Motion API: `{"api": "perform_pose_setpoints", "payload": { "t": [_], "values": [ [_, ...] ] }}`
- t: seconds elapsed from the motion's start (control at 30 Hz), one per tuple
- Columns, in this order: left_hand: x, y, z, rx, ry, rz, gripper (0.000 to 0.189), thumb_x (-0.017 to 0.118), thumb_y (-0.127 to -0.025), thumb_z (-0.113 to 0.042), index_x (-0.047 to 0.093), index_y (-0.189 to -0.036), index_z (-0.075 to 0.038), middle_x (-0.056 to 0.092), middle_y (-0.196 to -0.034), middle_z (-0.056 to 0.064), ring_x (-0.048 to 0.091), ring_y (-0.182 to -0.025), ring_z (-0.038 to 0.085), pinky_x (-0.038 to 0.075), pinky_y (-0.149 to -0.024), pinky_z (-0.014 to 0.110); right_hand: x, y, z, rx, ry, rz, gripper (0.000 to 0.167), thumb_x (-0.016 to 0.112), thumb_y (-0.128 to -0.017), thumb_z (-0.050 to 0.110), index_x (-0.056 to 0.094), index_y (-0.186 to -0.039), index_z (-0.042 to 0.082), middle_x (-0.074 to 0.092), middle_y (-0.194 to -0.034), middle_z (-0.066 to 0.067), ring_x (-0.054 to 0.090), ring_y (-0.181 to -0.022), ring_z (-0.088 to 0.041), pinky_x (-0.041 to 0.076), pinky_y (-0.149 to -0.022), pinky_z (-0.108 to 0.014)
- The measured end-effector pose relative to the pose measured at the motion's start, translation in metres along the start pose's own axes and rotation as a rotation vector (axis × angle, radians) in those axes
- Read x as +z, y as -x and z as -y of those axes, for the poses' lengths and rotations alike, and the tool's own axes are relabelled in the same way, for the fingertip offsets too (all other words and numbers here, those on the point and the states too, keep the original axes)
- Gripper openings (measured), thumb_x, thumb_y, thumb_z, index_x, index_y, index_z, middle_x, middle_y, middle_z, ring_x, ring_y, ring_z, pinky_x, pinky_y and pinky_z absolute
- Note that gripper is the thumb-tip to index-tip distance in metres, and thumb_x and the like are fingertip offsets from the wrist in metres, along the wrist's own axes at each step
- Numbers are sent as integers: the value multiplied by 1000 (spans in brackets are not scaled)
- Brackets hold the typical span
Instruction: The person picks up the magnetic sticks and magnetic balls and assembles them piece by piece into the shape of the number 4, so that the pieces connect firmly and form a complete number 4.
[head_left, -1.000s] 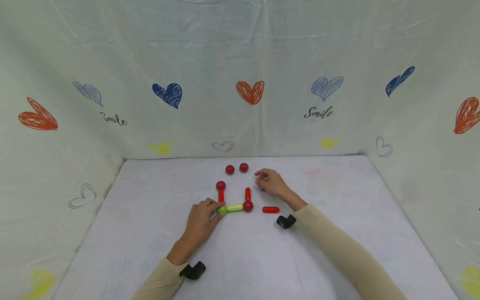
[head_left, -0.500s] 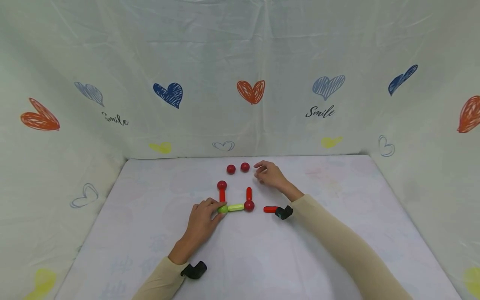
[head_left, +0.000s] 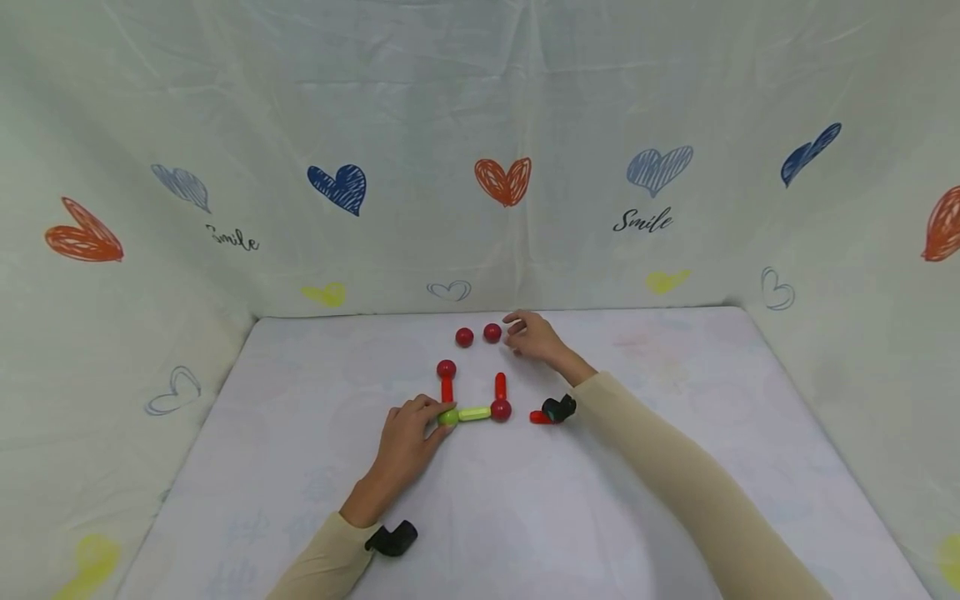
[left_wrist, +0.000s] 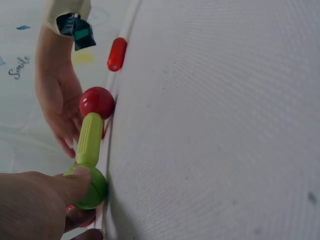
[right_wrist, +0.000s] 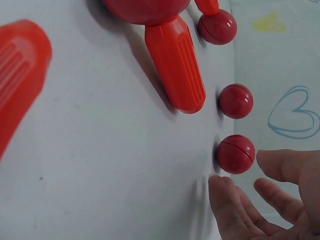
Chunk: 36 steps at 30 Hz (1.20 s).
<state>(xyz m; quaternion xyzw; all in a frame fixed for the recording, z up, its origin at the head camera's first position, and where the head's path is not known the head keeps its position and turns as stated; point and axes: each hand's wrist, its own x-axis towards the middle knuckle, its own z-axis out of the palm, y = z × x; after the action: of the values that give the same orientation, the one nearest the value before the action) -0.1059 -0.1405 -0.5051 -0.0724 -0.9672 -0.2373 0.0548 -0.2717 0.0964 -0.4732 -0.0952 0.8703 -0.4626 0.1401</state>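
My left hand (head_left: 408, 437) pinches a green ball (left_wrist: 95, 189) between thumb and fingers. A yellow-green rod (head_left: 474, 413) joins it to a red ball (head_left: 501, 410), from which a red rod (right_wrist: 177, 70) sticks out toward the back. Another red rod (head_left: 447, 389), capped by a red ball (head_left: 446, 369), runs back from the green ball. At the back, my right hand (head_left: 534, 337) has its thumb and fingers parted beside a loose red ball (right_wrist: 236, 154). A small gap shows between that ball and the thumb. A second loose red ball (right_wrist: 236, 101) lies to its left.
A loose red rod (head_left: 538, 417) lies right of the joined pieces, partly hidden in the head view by the right wrist's black camera (head_left: 559, 407). The white table (head_left: 337, 375) meets a hanging sheet (head_left: 405, 250) printed with hearts at its back edge.
My right hand has moved toward the back and slightly left, up to the nearer loose red ball. The left hand keeps its pinch on the green ball.
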Motion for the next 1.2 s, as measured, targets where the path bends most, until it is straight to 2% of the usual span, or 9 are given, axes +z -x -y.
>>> {"api": "perform_pose_setpoints", "payload": {
  "t": [0.23, 0.47, 0.73, 0.93, 1.2],
  "values": [
    [-1, 0, -1, 13, 11, 6, 41, 86, -89, -16, 78, -129, -15, 70, -107, 3, 65, -99, 21, 48, -89, 44, 1, -5, 3, 53, 8, 18, 44, 66, -100, 2, 57, -143, -1, 63, -132, -25, 69, -107, -35, 61, -90, -38],
    [-1, 0, -2, 10, 15, 10, 40, 87, -89, -16, 78, -129, -15, 70, -107, 3, 65, -99, 22, 47, -88, 43, 1, -10, 0, 56, 11, 51, 48, 66, -100, 0, 55, -146, 0, 61, -138, -25, 66, -114, -36, 60, -94, -39],
    [-1, -1, -1, 9, 17, 10, 40, 87, -89, -16, 78, -128, -15, 70, -108, 4, 65, -100, 23, 48, -89, 43, 5, -17, 3, 26, 62, 80, 52, 68, -100, 3, 54, -149, 3, 59, -142, -25, 67, -114, -35, 60, -93, -39],
    [-1, -1, 1, 1, 18, 16, 41, 87, -89, -15, 77, -129, -15, 70, -108, 3, 65, -101, 23, 48, -91, 45, 10, -21, 6, -30, 114, 135, 53, 69, -99, 4, 55, -150, 4, 60, -141, -24, 68, -105, -31, 61, -85, -34],
    [-2, -2, 1, 11, 30, 23, 41, 86, -90, -15, 77, -129, -15, 69, -108, 3, 65, -101, 23, 47, -89, 43, 13, -19, 10, -85, 212, 131, 41, 68, -101, 5, 64, -142, 3, 65, -136, -21, 67, -105, -29, 60, -80, -30]
  ]
}}
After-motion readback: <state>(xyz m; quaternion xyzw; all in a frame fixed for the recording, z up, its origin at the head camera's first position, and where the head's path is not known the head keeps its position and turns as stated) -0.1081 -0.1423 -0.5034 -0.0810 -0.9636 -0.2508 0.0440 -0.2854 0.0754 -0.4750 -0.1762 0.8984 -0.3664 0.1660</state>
